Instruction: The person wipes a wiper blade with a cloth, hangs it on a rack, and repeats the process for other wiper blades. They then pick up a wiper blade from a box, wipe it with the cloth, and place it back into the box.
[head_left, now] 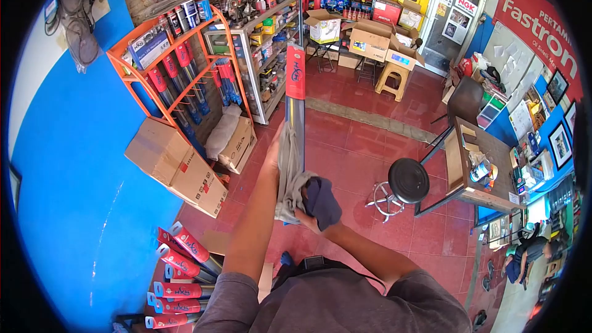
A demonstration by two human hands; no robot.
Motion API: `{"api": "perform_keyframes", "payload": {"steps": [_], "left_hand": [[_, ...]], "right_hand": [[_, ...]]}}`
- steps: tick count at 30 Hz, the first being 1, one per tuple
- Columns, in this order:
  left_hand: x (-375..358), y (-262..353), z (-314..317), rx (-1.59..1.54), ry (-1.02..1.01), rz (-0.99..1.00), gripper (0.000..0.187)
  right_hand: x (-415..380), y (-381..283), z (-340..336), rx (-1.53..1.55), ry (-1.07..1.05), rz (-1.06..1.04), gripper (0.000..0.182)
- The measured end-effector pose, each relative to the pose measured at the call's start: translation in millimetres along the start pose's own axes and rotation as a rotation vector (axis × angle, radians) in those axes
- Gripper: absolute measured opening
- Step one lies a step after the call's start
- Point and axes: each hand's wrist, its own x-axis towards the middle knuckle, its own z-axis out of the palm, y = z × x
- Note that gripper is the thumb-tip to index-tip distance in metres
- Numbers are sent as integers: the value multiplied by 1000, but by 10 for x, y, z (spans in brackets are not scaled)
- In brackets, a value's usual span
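A long narrow package with a red top (296, 74) stands upright in front of me. My left hand (272, 151) is closed round its left side, with a grey cloth (290, 179) draped between the hand and the package. Lower down, my right hand (308, 219) is closed on the bunched end of the grey cloth and a dark blue cloth (322, 203). The cloths hide the package's lower part and many of my fingers.
An orange rack (132, 77) with similar packages and a cardboard box (179, 163) are at left. More red-topped packages (179, 290) lie lower left. A black stool (408, 180) and a desk (493, 194) stand right. Another person (527, 256) is at far right.
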Motion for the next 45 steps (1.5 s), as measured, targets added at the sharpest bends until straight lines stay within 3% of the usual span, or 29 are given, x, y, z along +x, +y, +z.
{"api": "perform_keyframes", "payload": {"steps": [3, 5, 7, 8, 11, 13, 15, 16, 17, 19, 23, 27, 29, 30, 31, 32, 33, 35, 37, 41, 43, 44, 45], "left_hand": [[-33, -231, 43, 52, -3, 145, 58], [-62, -303, 103, 33, 22, 134, 54], [-201, -273, 210, -33, 12, 7, 50], [-105, -460, -34, -78, -55, -170, 62], [-218, -596, -19, -272, -176, -185, 66], [-195, -597, 11, -365, -112, -172, 70], [-192, -489, 49, -539, -388, -102, 74], [-14, -556, -23, -472, -195, -156, 75], [-21, -502, -19, -475, -192, -150, 75], [-130, -301, 42, -184, -158, -192, 64], [-275, -112, 152, -158, -45, -179, 51], [-325, -237, 37, -79, -31, -147, 54], [-337, -288, 37, -298, -83, -143, 75], [-364, -282, 34, -296, -84, -143, 75], [-393, -267, 21, -381, -150, -151, 87], [-415, -262, 2, -466, -214, -158, 100], [-416, -274, -19, -468, -213, -159, 100], [-374, -296, -72, -497, -186, -181, 120], [-367, -357, -157, -591, -229, -210, 124], [-369, -439, -232, -690, -441, -132, 125], [-335, -547, -222, -593, 57, 7, 123], [-344, -511, -166, -594, 55, 6, 123], [-389, -422, -92, -587, 54, -9, 121]], "right_hand": [[2, -165, -195, 43, -95, -32, 60], [-5, -141, -181, 19, -106, -75, 63], [-74, 8, -54, 78, -38, 105, 65], [-48, 25, -44, 78, -38, 104, 65], [99, 77, -1, 155, 81, 231, 65], [208, 155, 43, 139, 144, 235, 68], [224, 171, 60, 176, 143, 232, 67], [177, 147, 58, 160, 100, 233, 67], [134, 115, 58, 145, 56, 232, 66], [-65, 63, 115, 74, 24, 155, 66], [-332, 38, 105, 54, -60, 10, 68], [-282, -20, 92, 154, -44, 121, 66], [-197, -76, 74, 128, -21, 161, 67], [-166, -103, 85, 304, -1, 374, 66], [-124, -114, 97, 480, 18, 586, 65], [-42, -90, 118, 515, 105, 502, 60], [-10, -75, 87, 515, 103, 503, 60], [60, -78, -12, 167, 62, 419, 55], [98, -52, -1, 175, 143, 438, 51], [48, 302, 174, 382, 243, 543, 49], [-14, 563, 257, 1327, 353, 1165, 45], [-129, 861, 405, 1556, 270, 1144, 41], [-156, 858, 379, 1554, 269, 1148, 41]]}}
